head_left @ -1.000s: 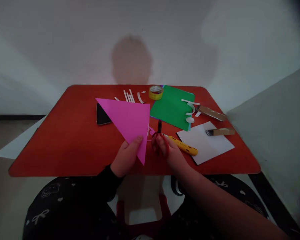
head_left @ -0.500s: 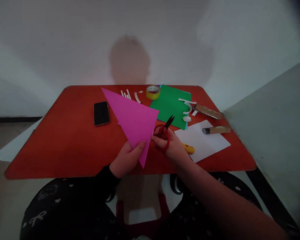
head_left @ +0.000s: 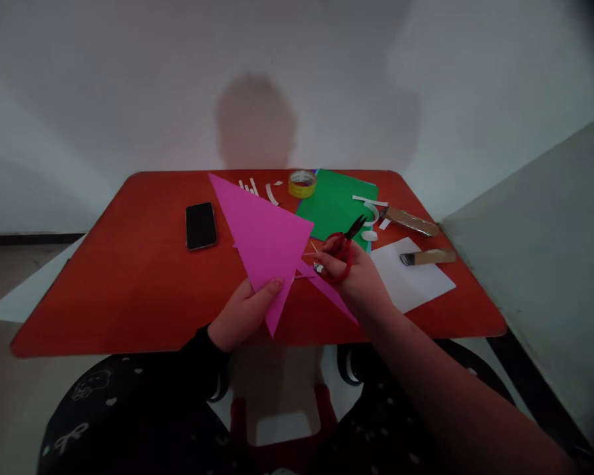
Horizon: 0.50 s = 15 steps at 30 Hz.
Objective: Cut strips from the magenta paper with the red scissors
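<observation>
Fingers of the left hand (head_left: pixel 240 313) pinch the folded pink paper triangle (head_left: pixel 264 241), steadying it; right hand (head_left: pixel 359 280) grips red-handled scissors (head_left: pixel 341 247) (blades parted) and a pink offcut (head_left: pixel 329 290).

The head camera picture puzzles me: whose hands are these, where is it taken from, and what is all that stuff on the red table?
The camera sits on a person's head, looking forward and down at their own two bare hands; no machine is involved. The left hand pinches the near corner of a pink paper triangle. The right hand holds red scissors and touches a narrower pink strip. On the red table lie a phone, a tape roll, a green sheet, a white sheet, curled white paper strips and two brownish tools I cannot identify.
</observation>
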Each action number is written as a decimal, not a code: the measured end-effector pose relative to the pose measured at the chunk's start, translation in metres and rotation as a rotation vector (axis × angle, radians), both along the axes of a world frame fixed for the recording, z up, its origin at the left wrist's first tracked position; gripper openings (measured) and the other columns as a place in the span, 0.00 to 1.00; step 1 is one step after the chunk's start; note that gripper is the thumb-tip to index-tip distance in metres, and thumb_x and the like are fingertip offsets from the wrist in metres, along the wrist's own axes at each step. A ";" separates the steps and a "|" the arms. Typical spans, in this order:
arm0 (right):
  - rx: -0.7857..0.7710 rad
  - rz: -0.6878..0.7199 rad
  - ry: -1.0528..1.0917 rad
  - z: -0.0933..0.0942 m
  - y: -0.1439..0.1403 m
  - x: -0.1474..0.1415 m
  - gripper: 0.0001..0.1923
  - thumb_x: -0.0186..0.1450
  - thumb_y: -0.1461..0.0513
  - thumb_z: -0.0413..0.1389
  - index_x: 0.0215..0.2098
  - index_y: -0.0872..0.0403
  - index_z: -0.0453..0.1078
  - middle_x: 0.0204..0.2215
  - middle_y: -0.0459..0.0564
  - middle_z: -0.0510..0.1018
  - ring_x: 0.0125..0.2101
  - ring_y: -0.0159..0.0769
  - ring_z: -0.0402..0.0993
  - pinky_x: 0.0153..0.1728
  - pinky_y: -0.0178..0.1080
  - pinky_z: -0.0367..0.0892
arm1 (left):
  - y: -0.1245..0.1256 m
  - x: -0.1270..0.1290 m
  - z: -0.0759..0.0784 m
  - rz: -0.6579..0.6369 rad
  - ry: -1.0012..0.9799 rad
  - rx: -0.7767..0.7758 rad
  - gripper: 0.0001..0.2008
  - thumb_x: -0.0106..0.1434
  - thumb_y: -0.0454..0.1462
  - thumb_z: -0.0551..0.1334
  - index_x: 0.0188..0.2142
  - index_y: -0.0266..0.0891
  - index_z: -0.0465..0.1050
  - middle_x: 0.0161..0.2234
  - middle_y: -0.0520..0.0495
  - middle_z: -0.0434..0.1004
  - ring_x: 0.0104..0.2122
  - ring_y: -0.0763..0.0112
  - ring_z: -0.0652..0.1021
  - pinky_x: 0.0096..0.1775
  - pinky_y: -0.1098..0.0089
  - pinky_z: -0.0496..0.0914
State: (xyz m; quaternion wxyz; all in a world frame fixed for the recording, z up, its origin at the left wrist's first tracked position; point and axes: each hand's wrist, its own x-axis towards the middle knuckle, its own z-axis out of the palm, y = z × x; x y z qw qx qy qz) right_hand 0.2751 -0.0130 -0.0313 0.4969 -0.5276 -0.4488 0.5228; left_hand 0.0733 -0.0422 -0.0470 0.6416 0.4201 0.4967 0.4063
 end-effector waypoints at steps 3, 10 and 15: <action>0.027 -0.037 -0.070 -0.001 0.003 0.003 0.14 0.59 0.55 0.64 0.35 0.51 0.64 0.27 0.41 0.69 0.26 0.31 0.63 0.30 0.37 0.59 | 0.000 -0.001 -0.001 -0.047 -0.005 -0.036 0.24 0.60 0.52 0.68 0.46 0.36 0.79 0.51 0.38 0.81 0.51 0.51 0.78 0.54 0.56 0.70; 0.144 -0.135 -0.211 -0.005 0.016 0.018 0.13 0.59 0.57 0.64 0.33 0.50 0.64 0.25 0.40 0.68 0.25 0.31 0.63 0.28 0.37 0.60 | 0.001 -0.005 0.001 -0.098 -0.040 -0.127 0.27 0.56 0.52 0.70 0.46 0.34 0.79 0.49 0.38 0.82 0.48 0.51 0.79 0.51 0.58 0.71; 0.195 -0.326 -0.166 -0.006 0.031 0.039 0.13 0.57 0.57 0.65 0.32 0.50 0.65 0.25 0.40 0.68 0.23 0.29 0.62 0.27 0.36 0.59 | 0.001 -0.010 0.002 -0.078 -0.101 -0.191 0.23 0.57 0.50 0.71 0.44 0.35 0.79 0.46 0.40 0.83 0.45 0.55 0.80 0.50 0.59 0.72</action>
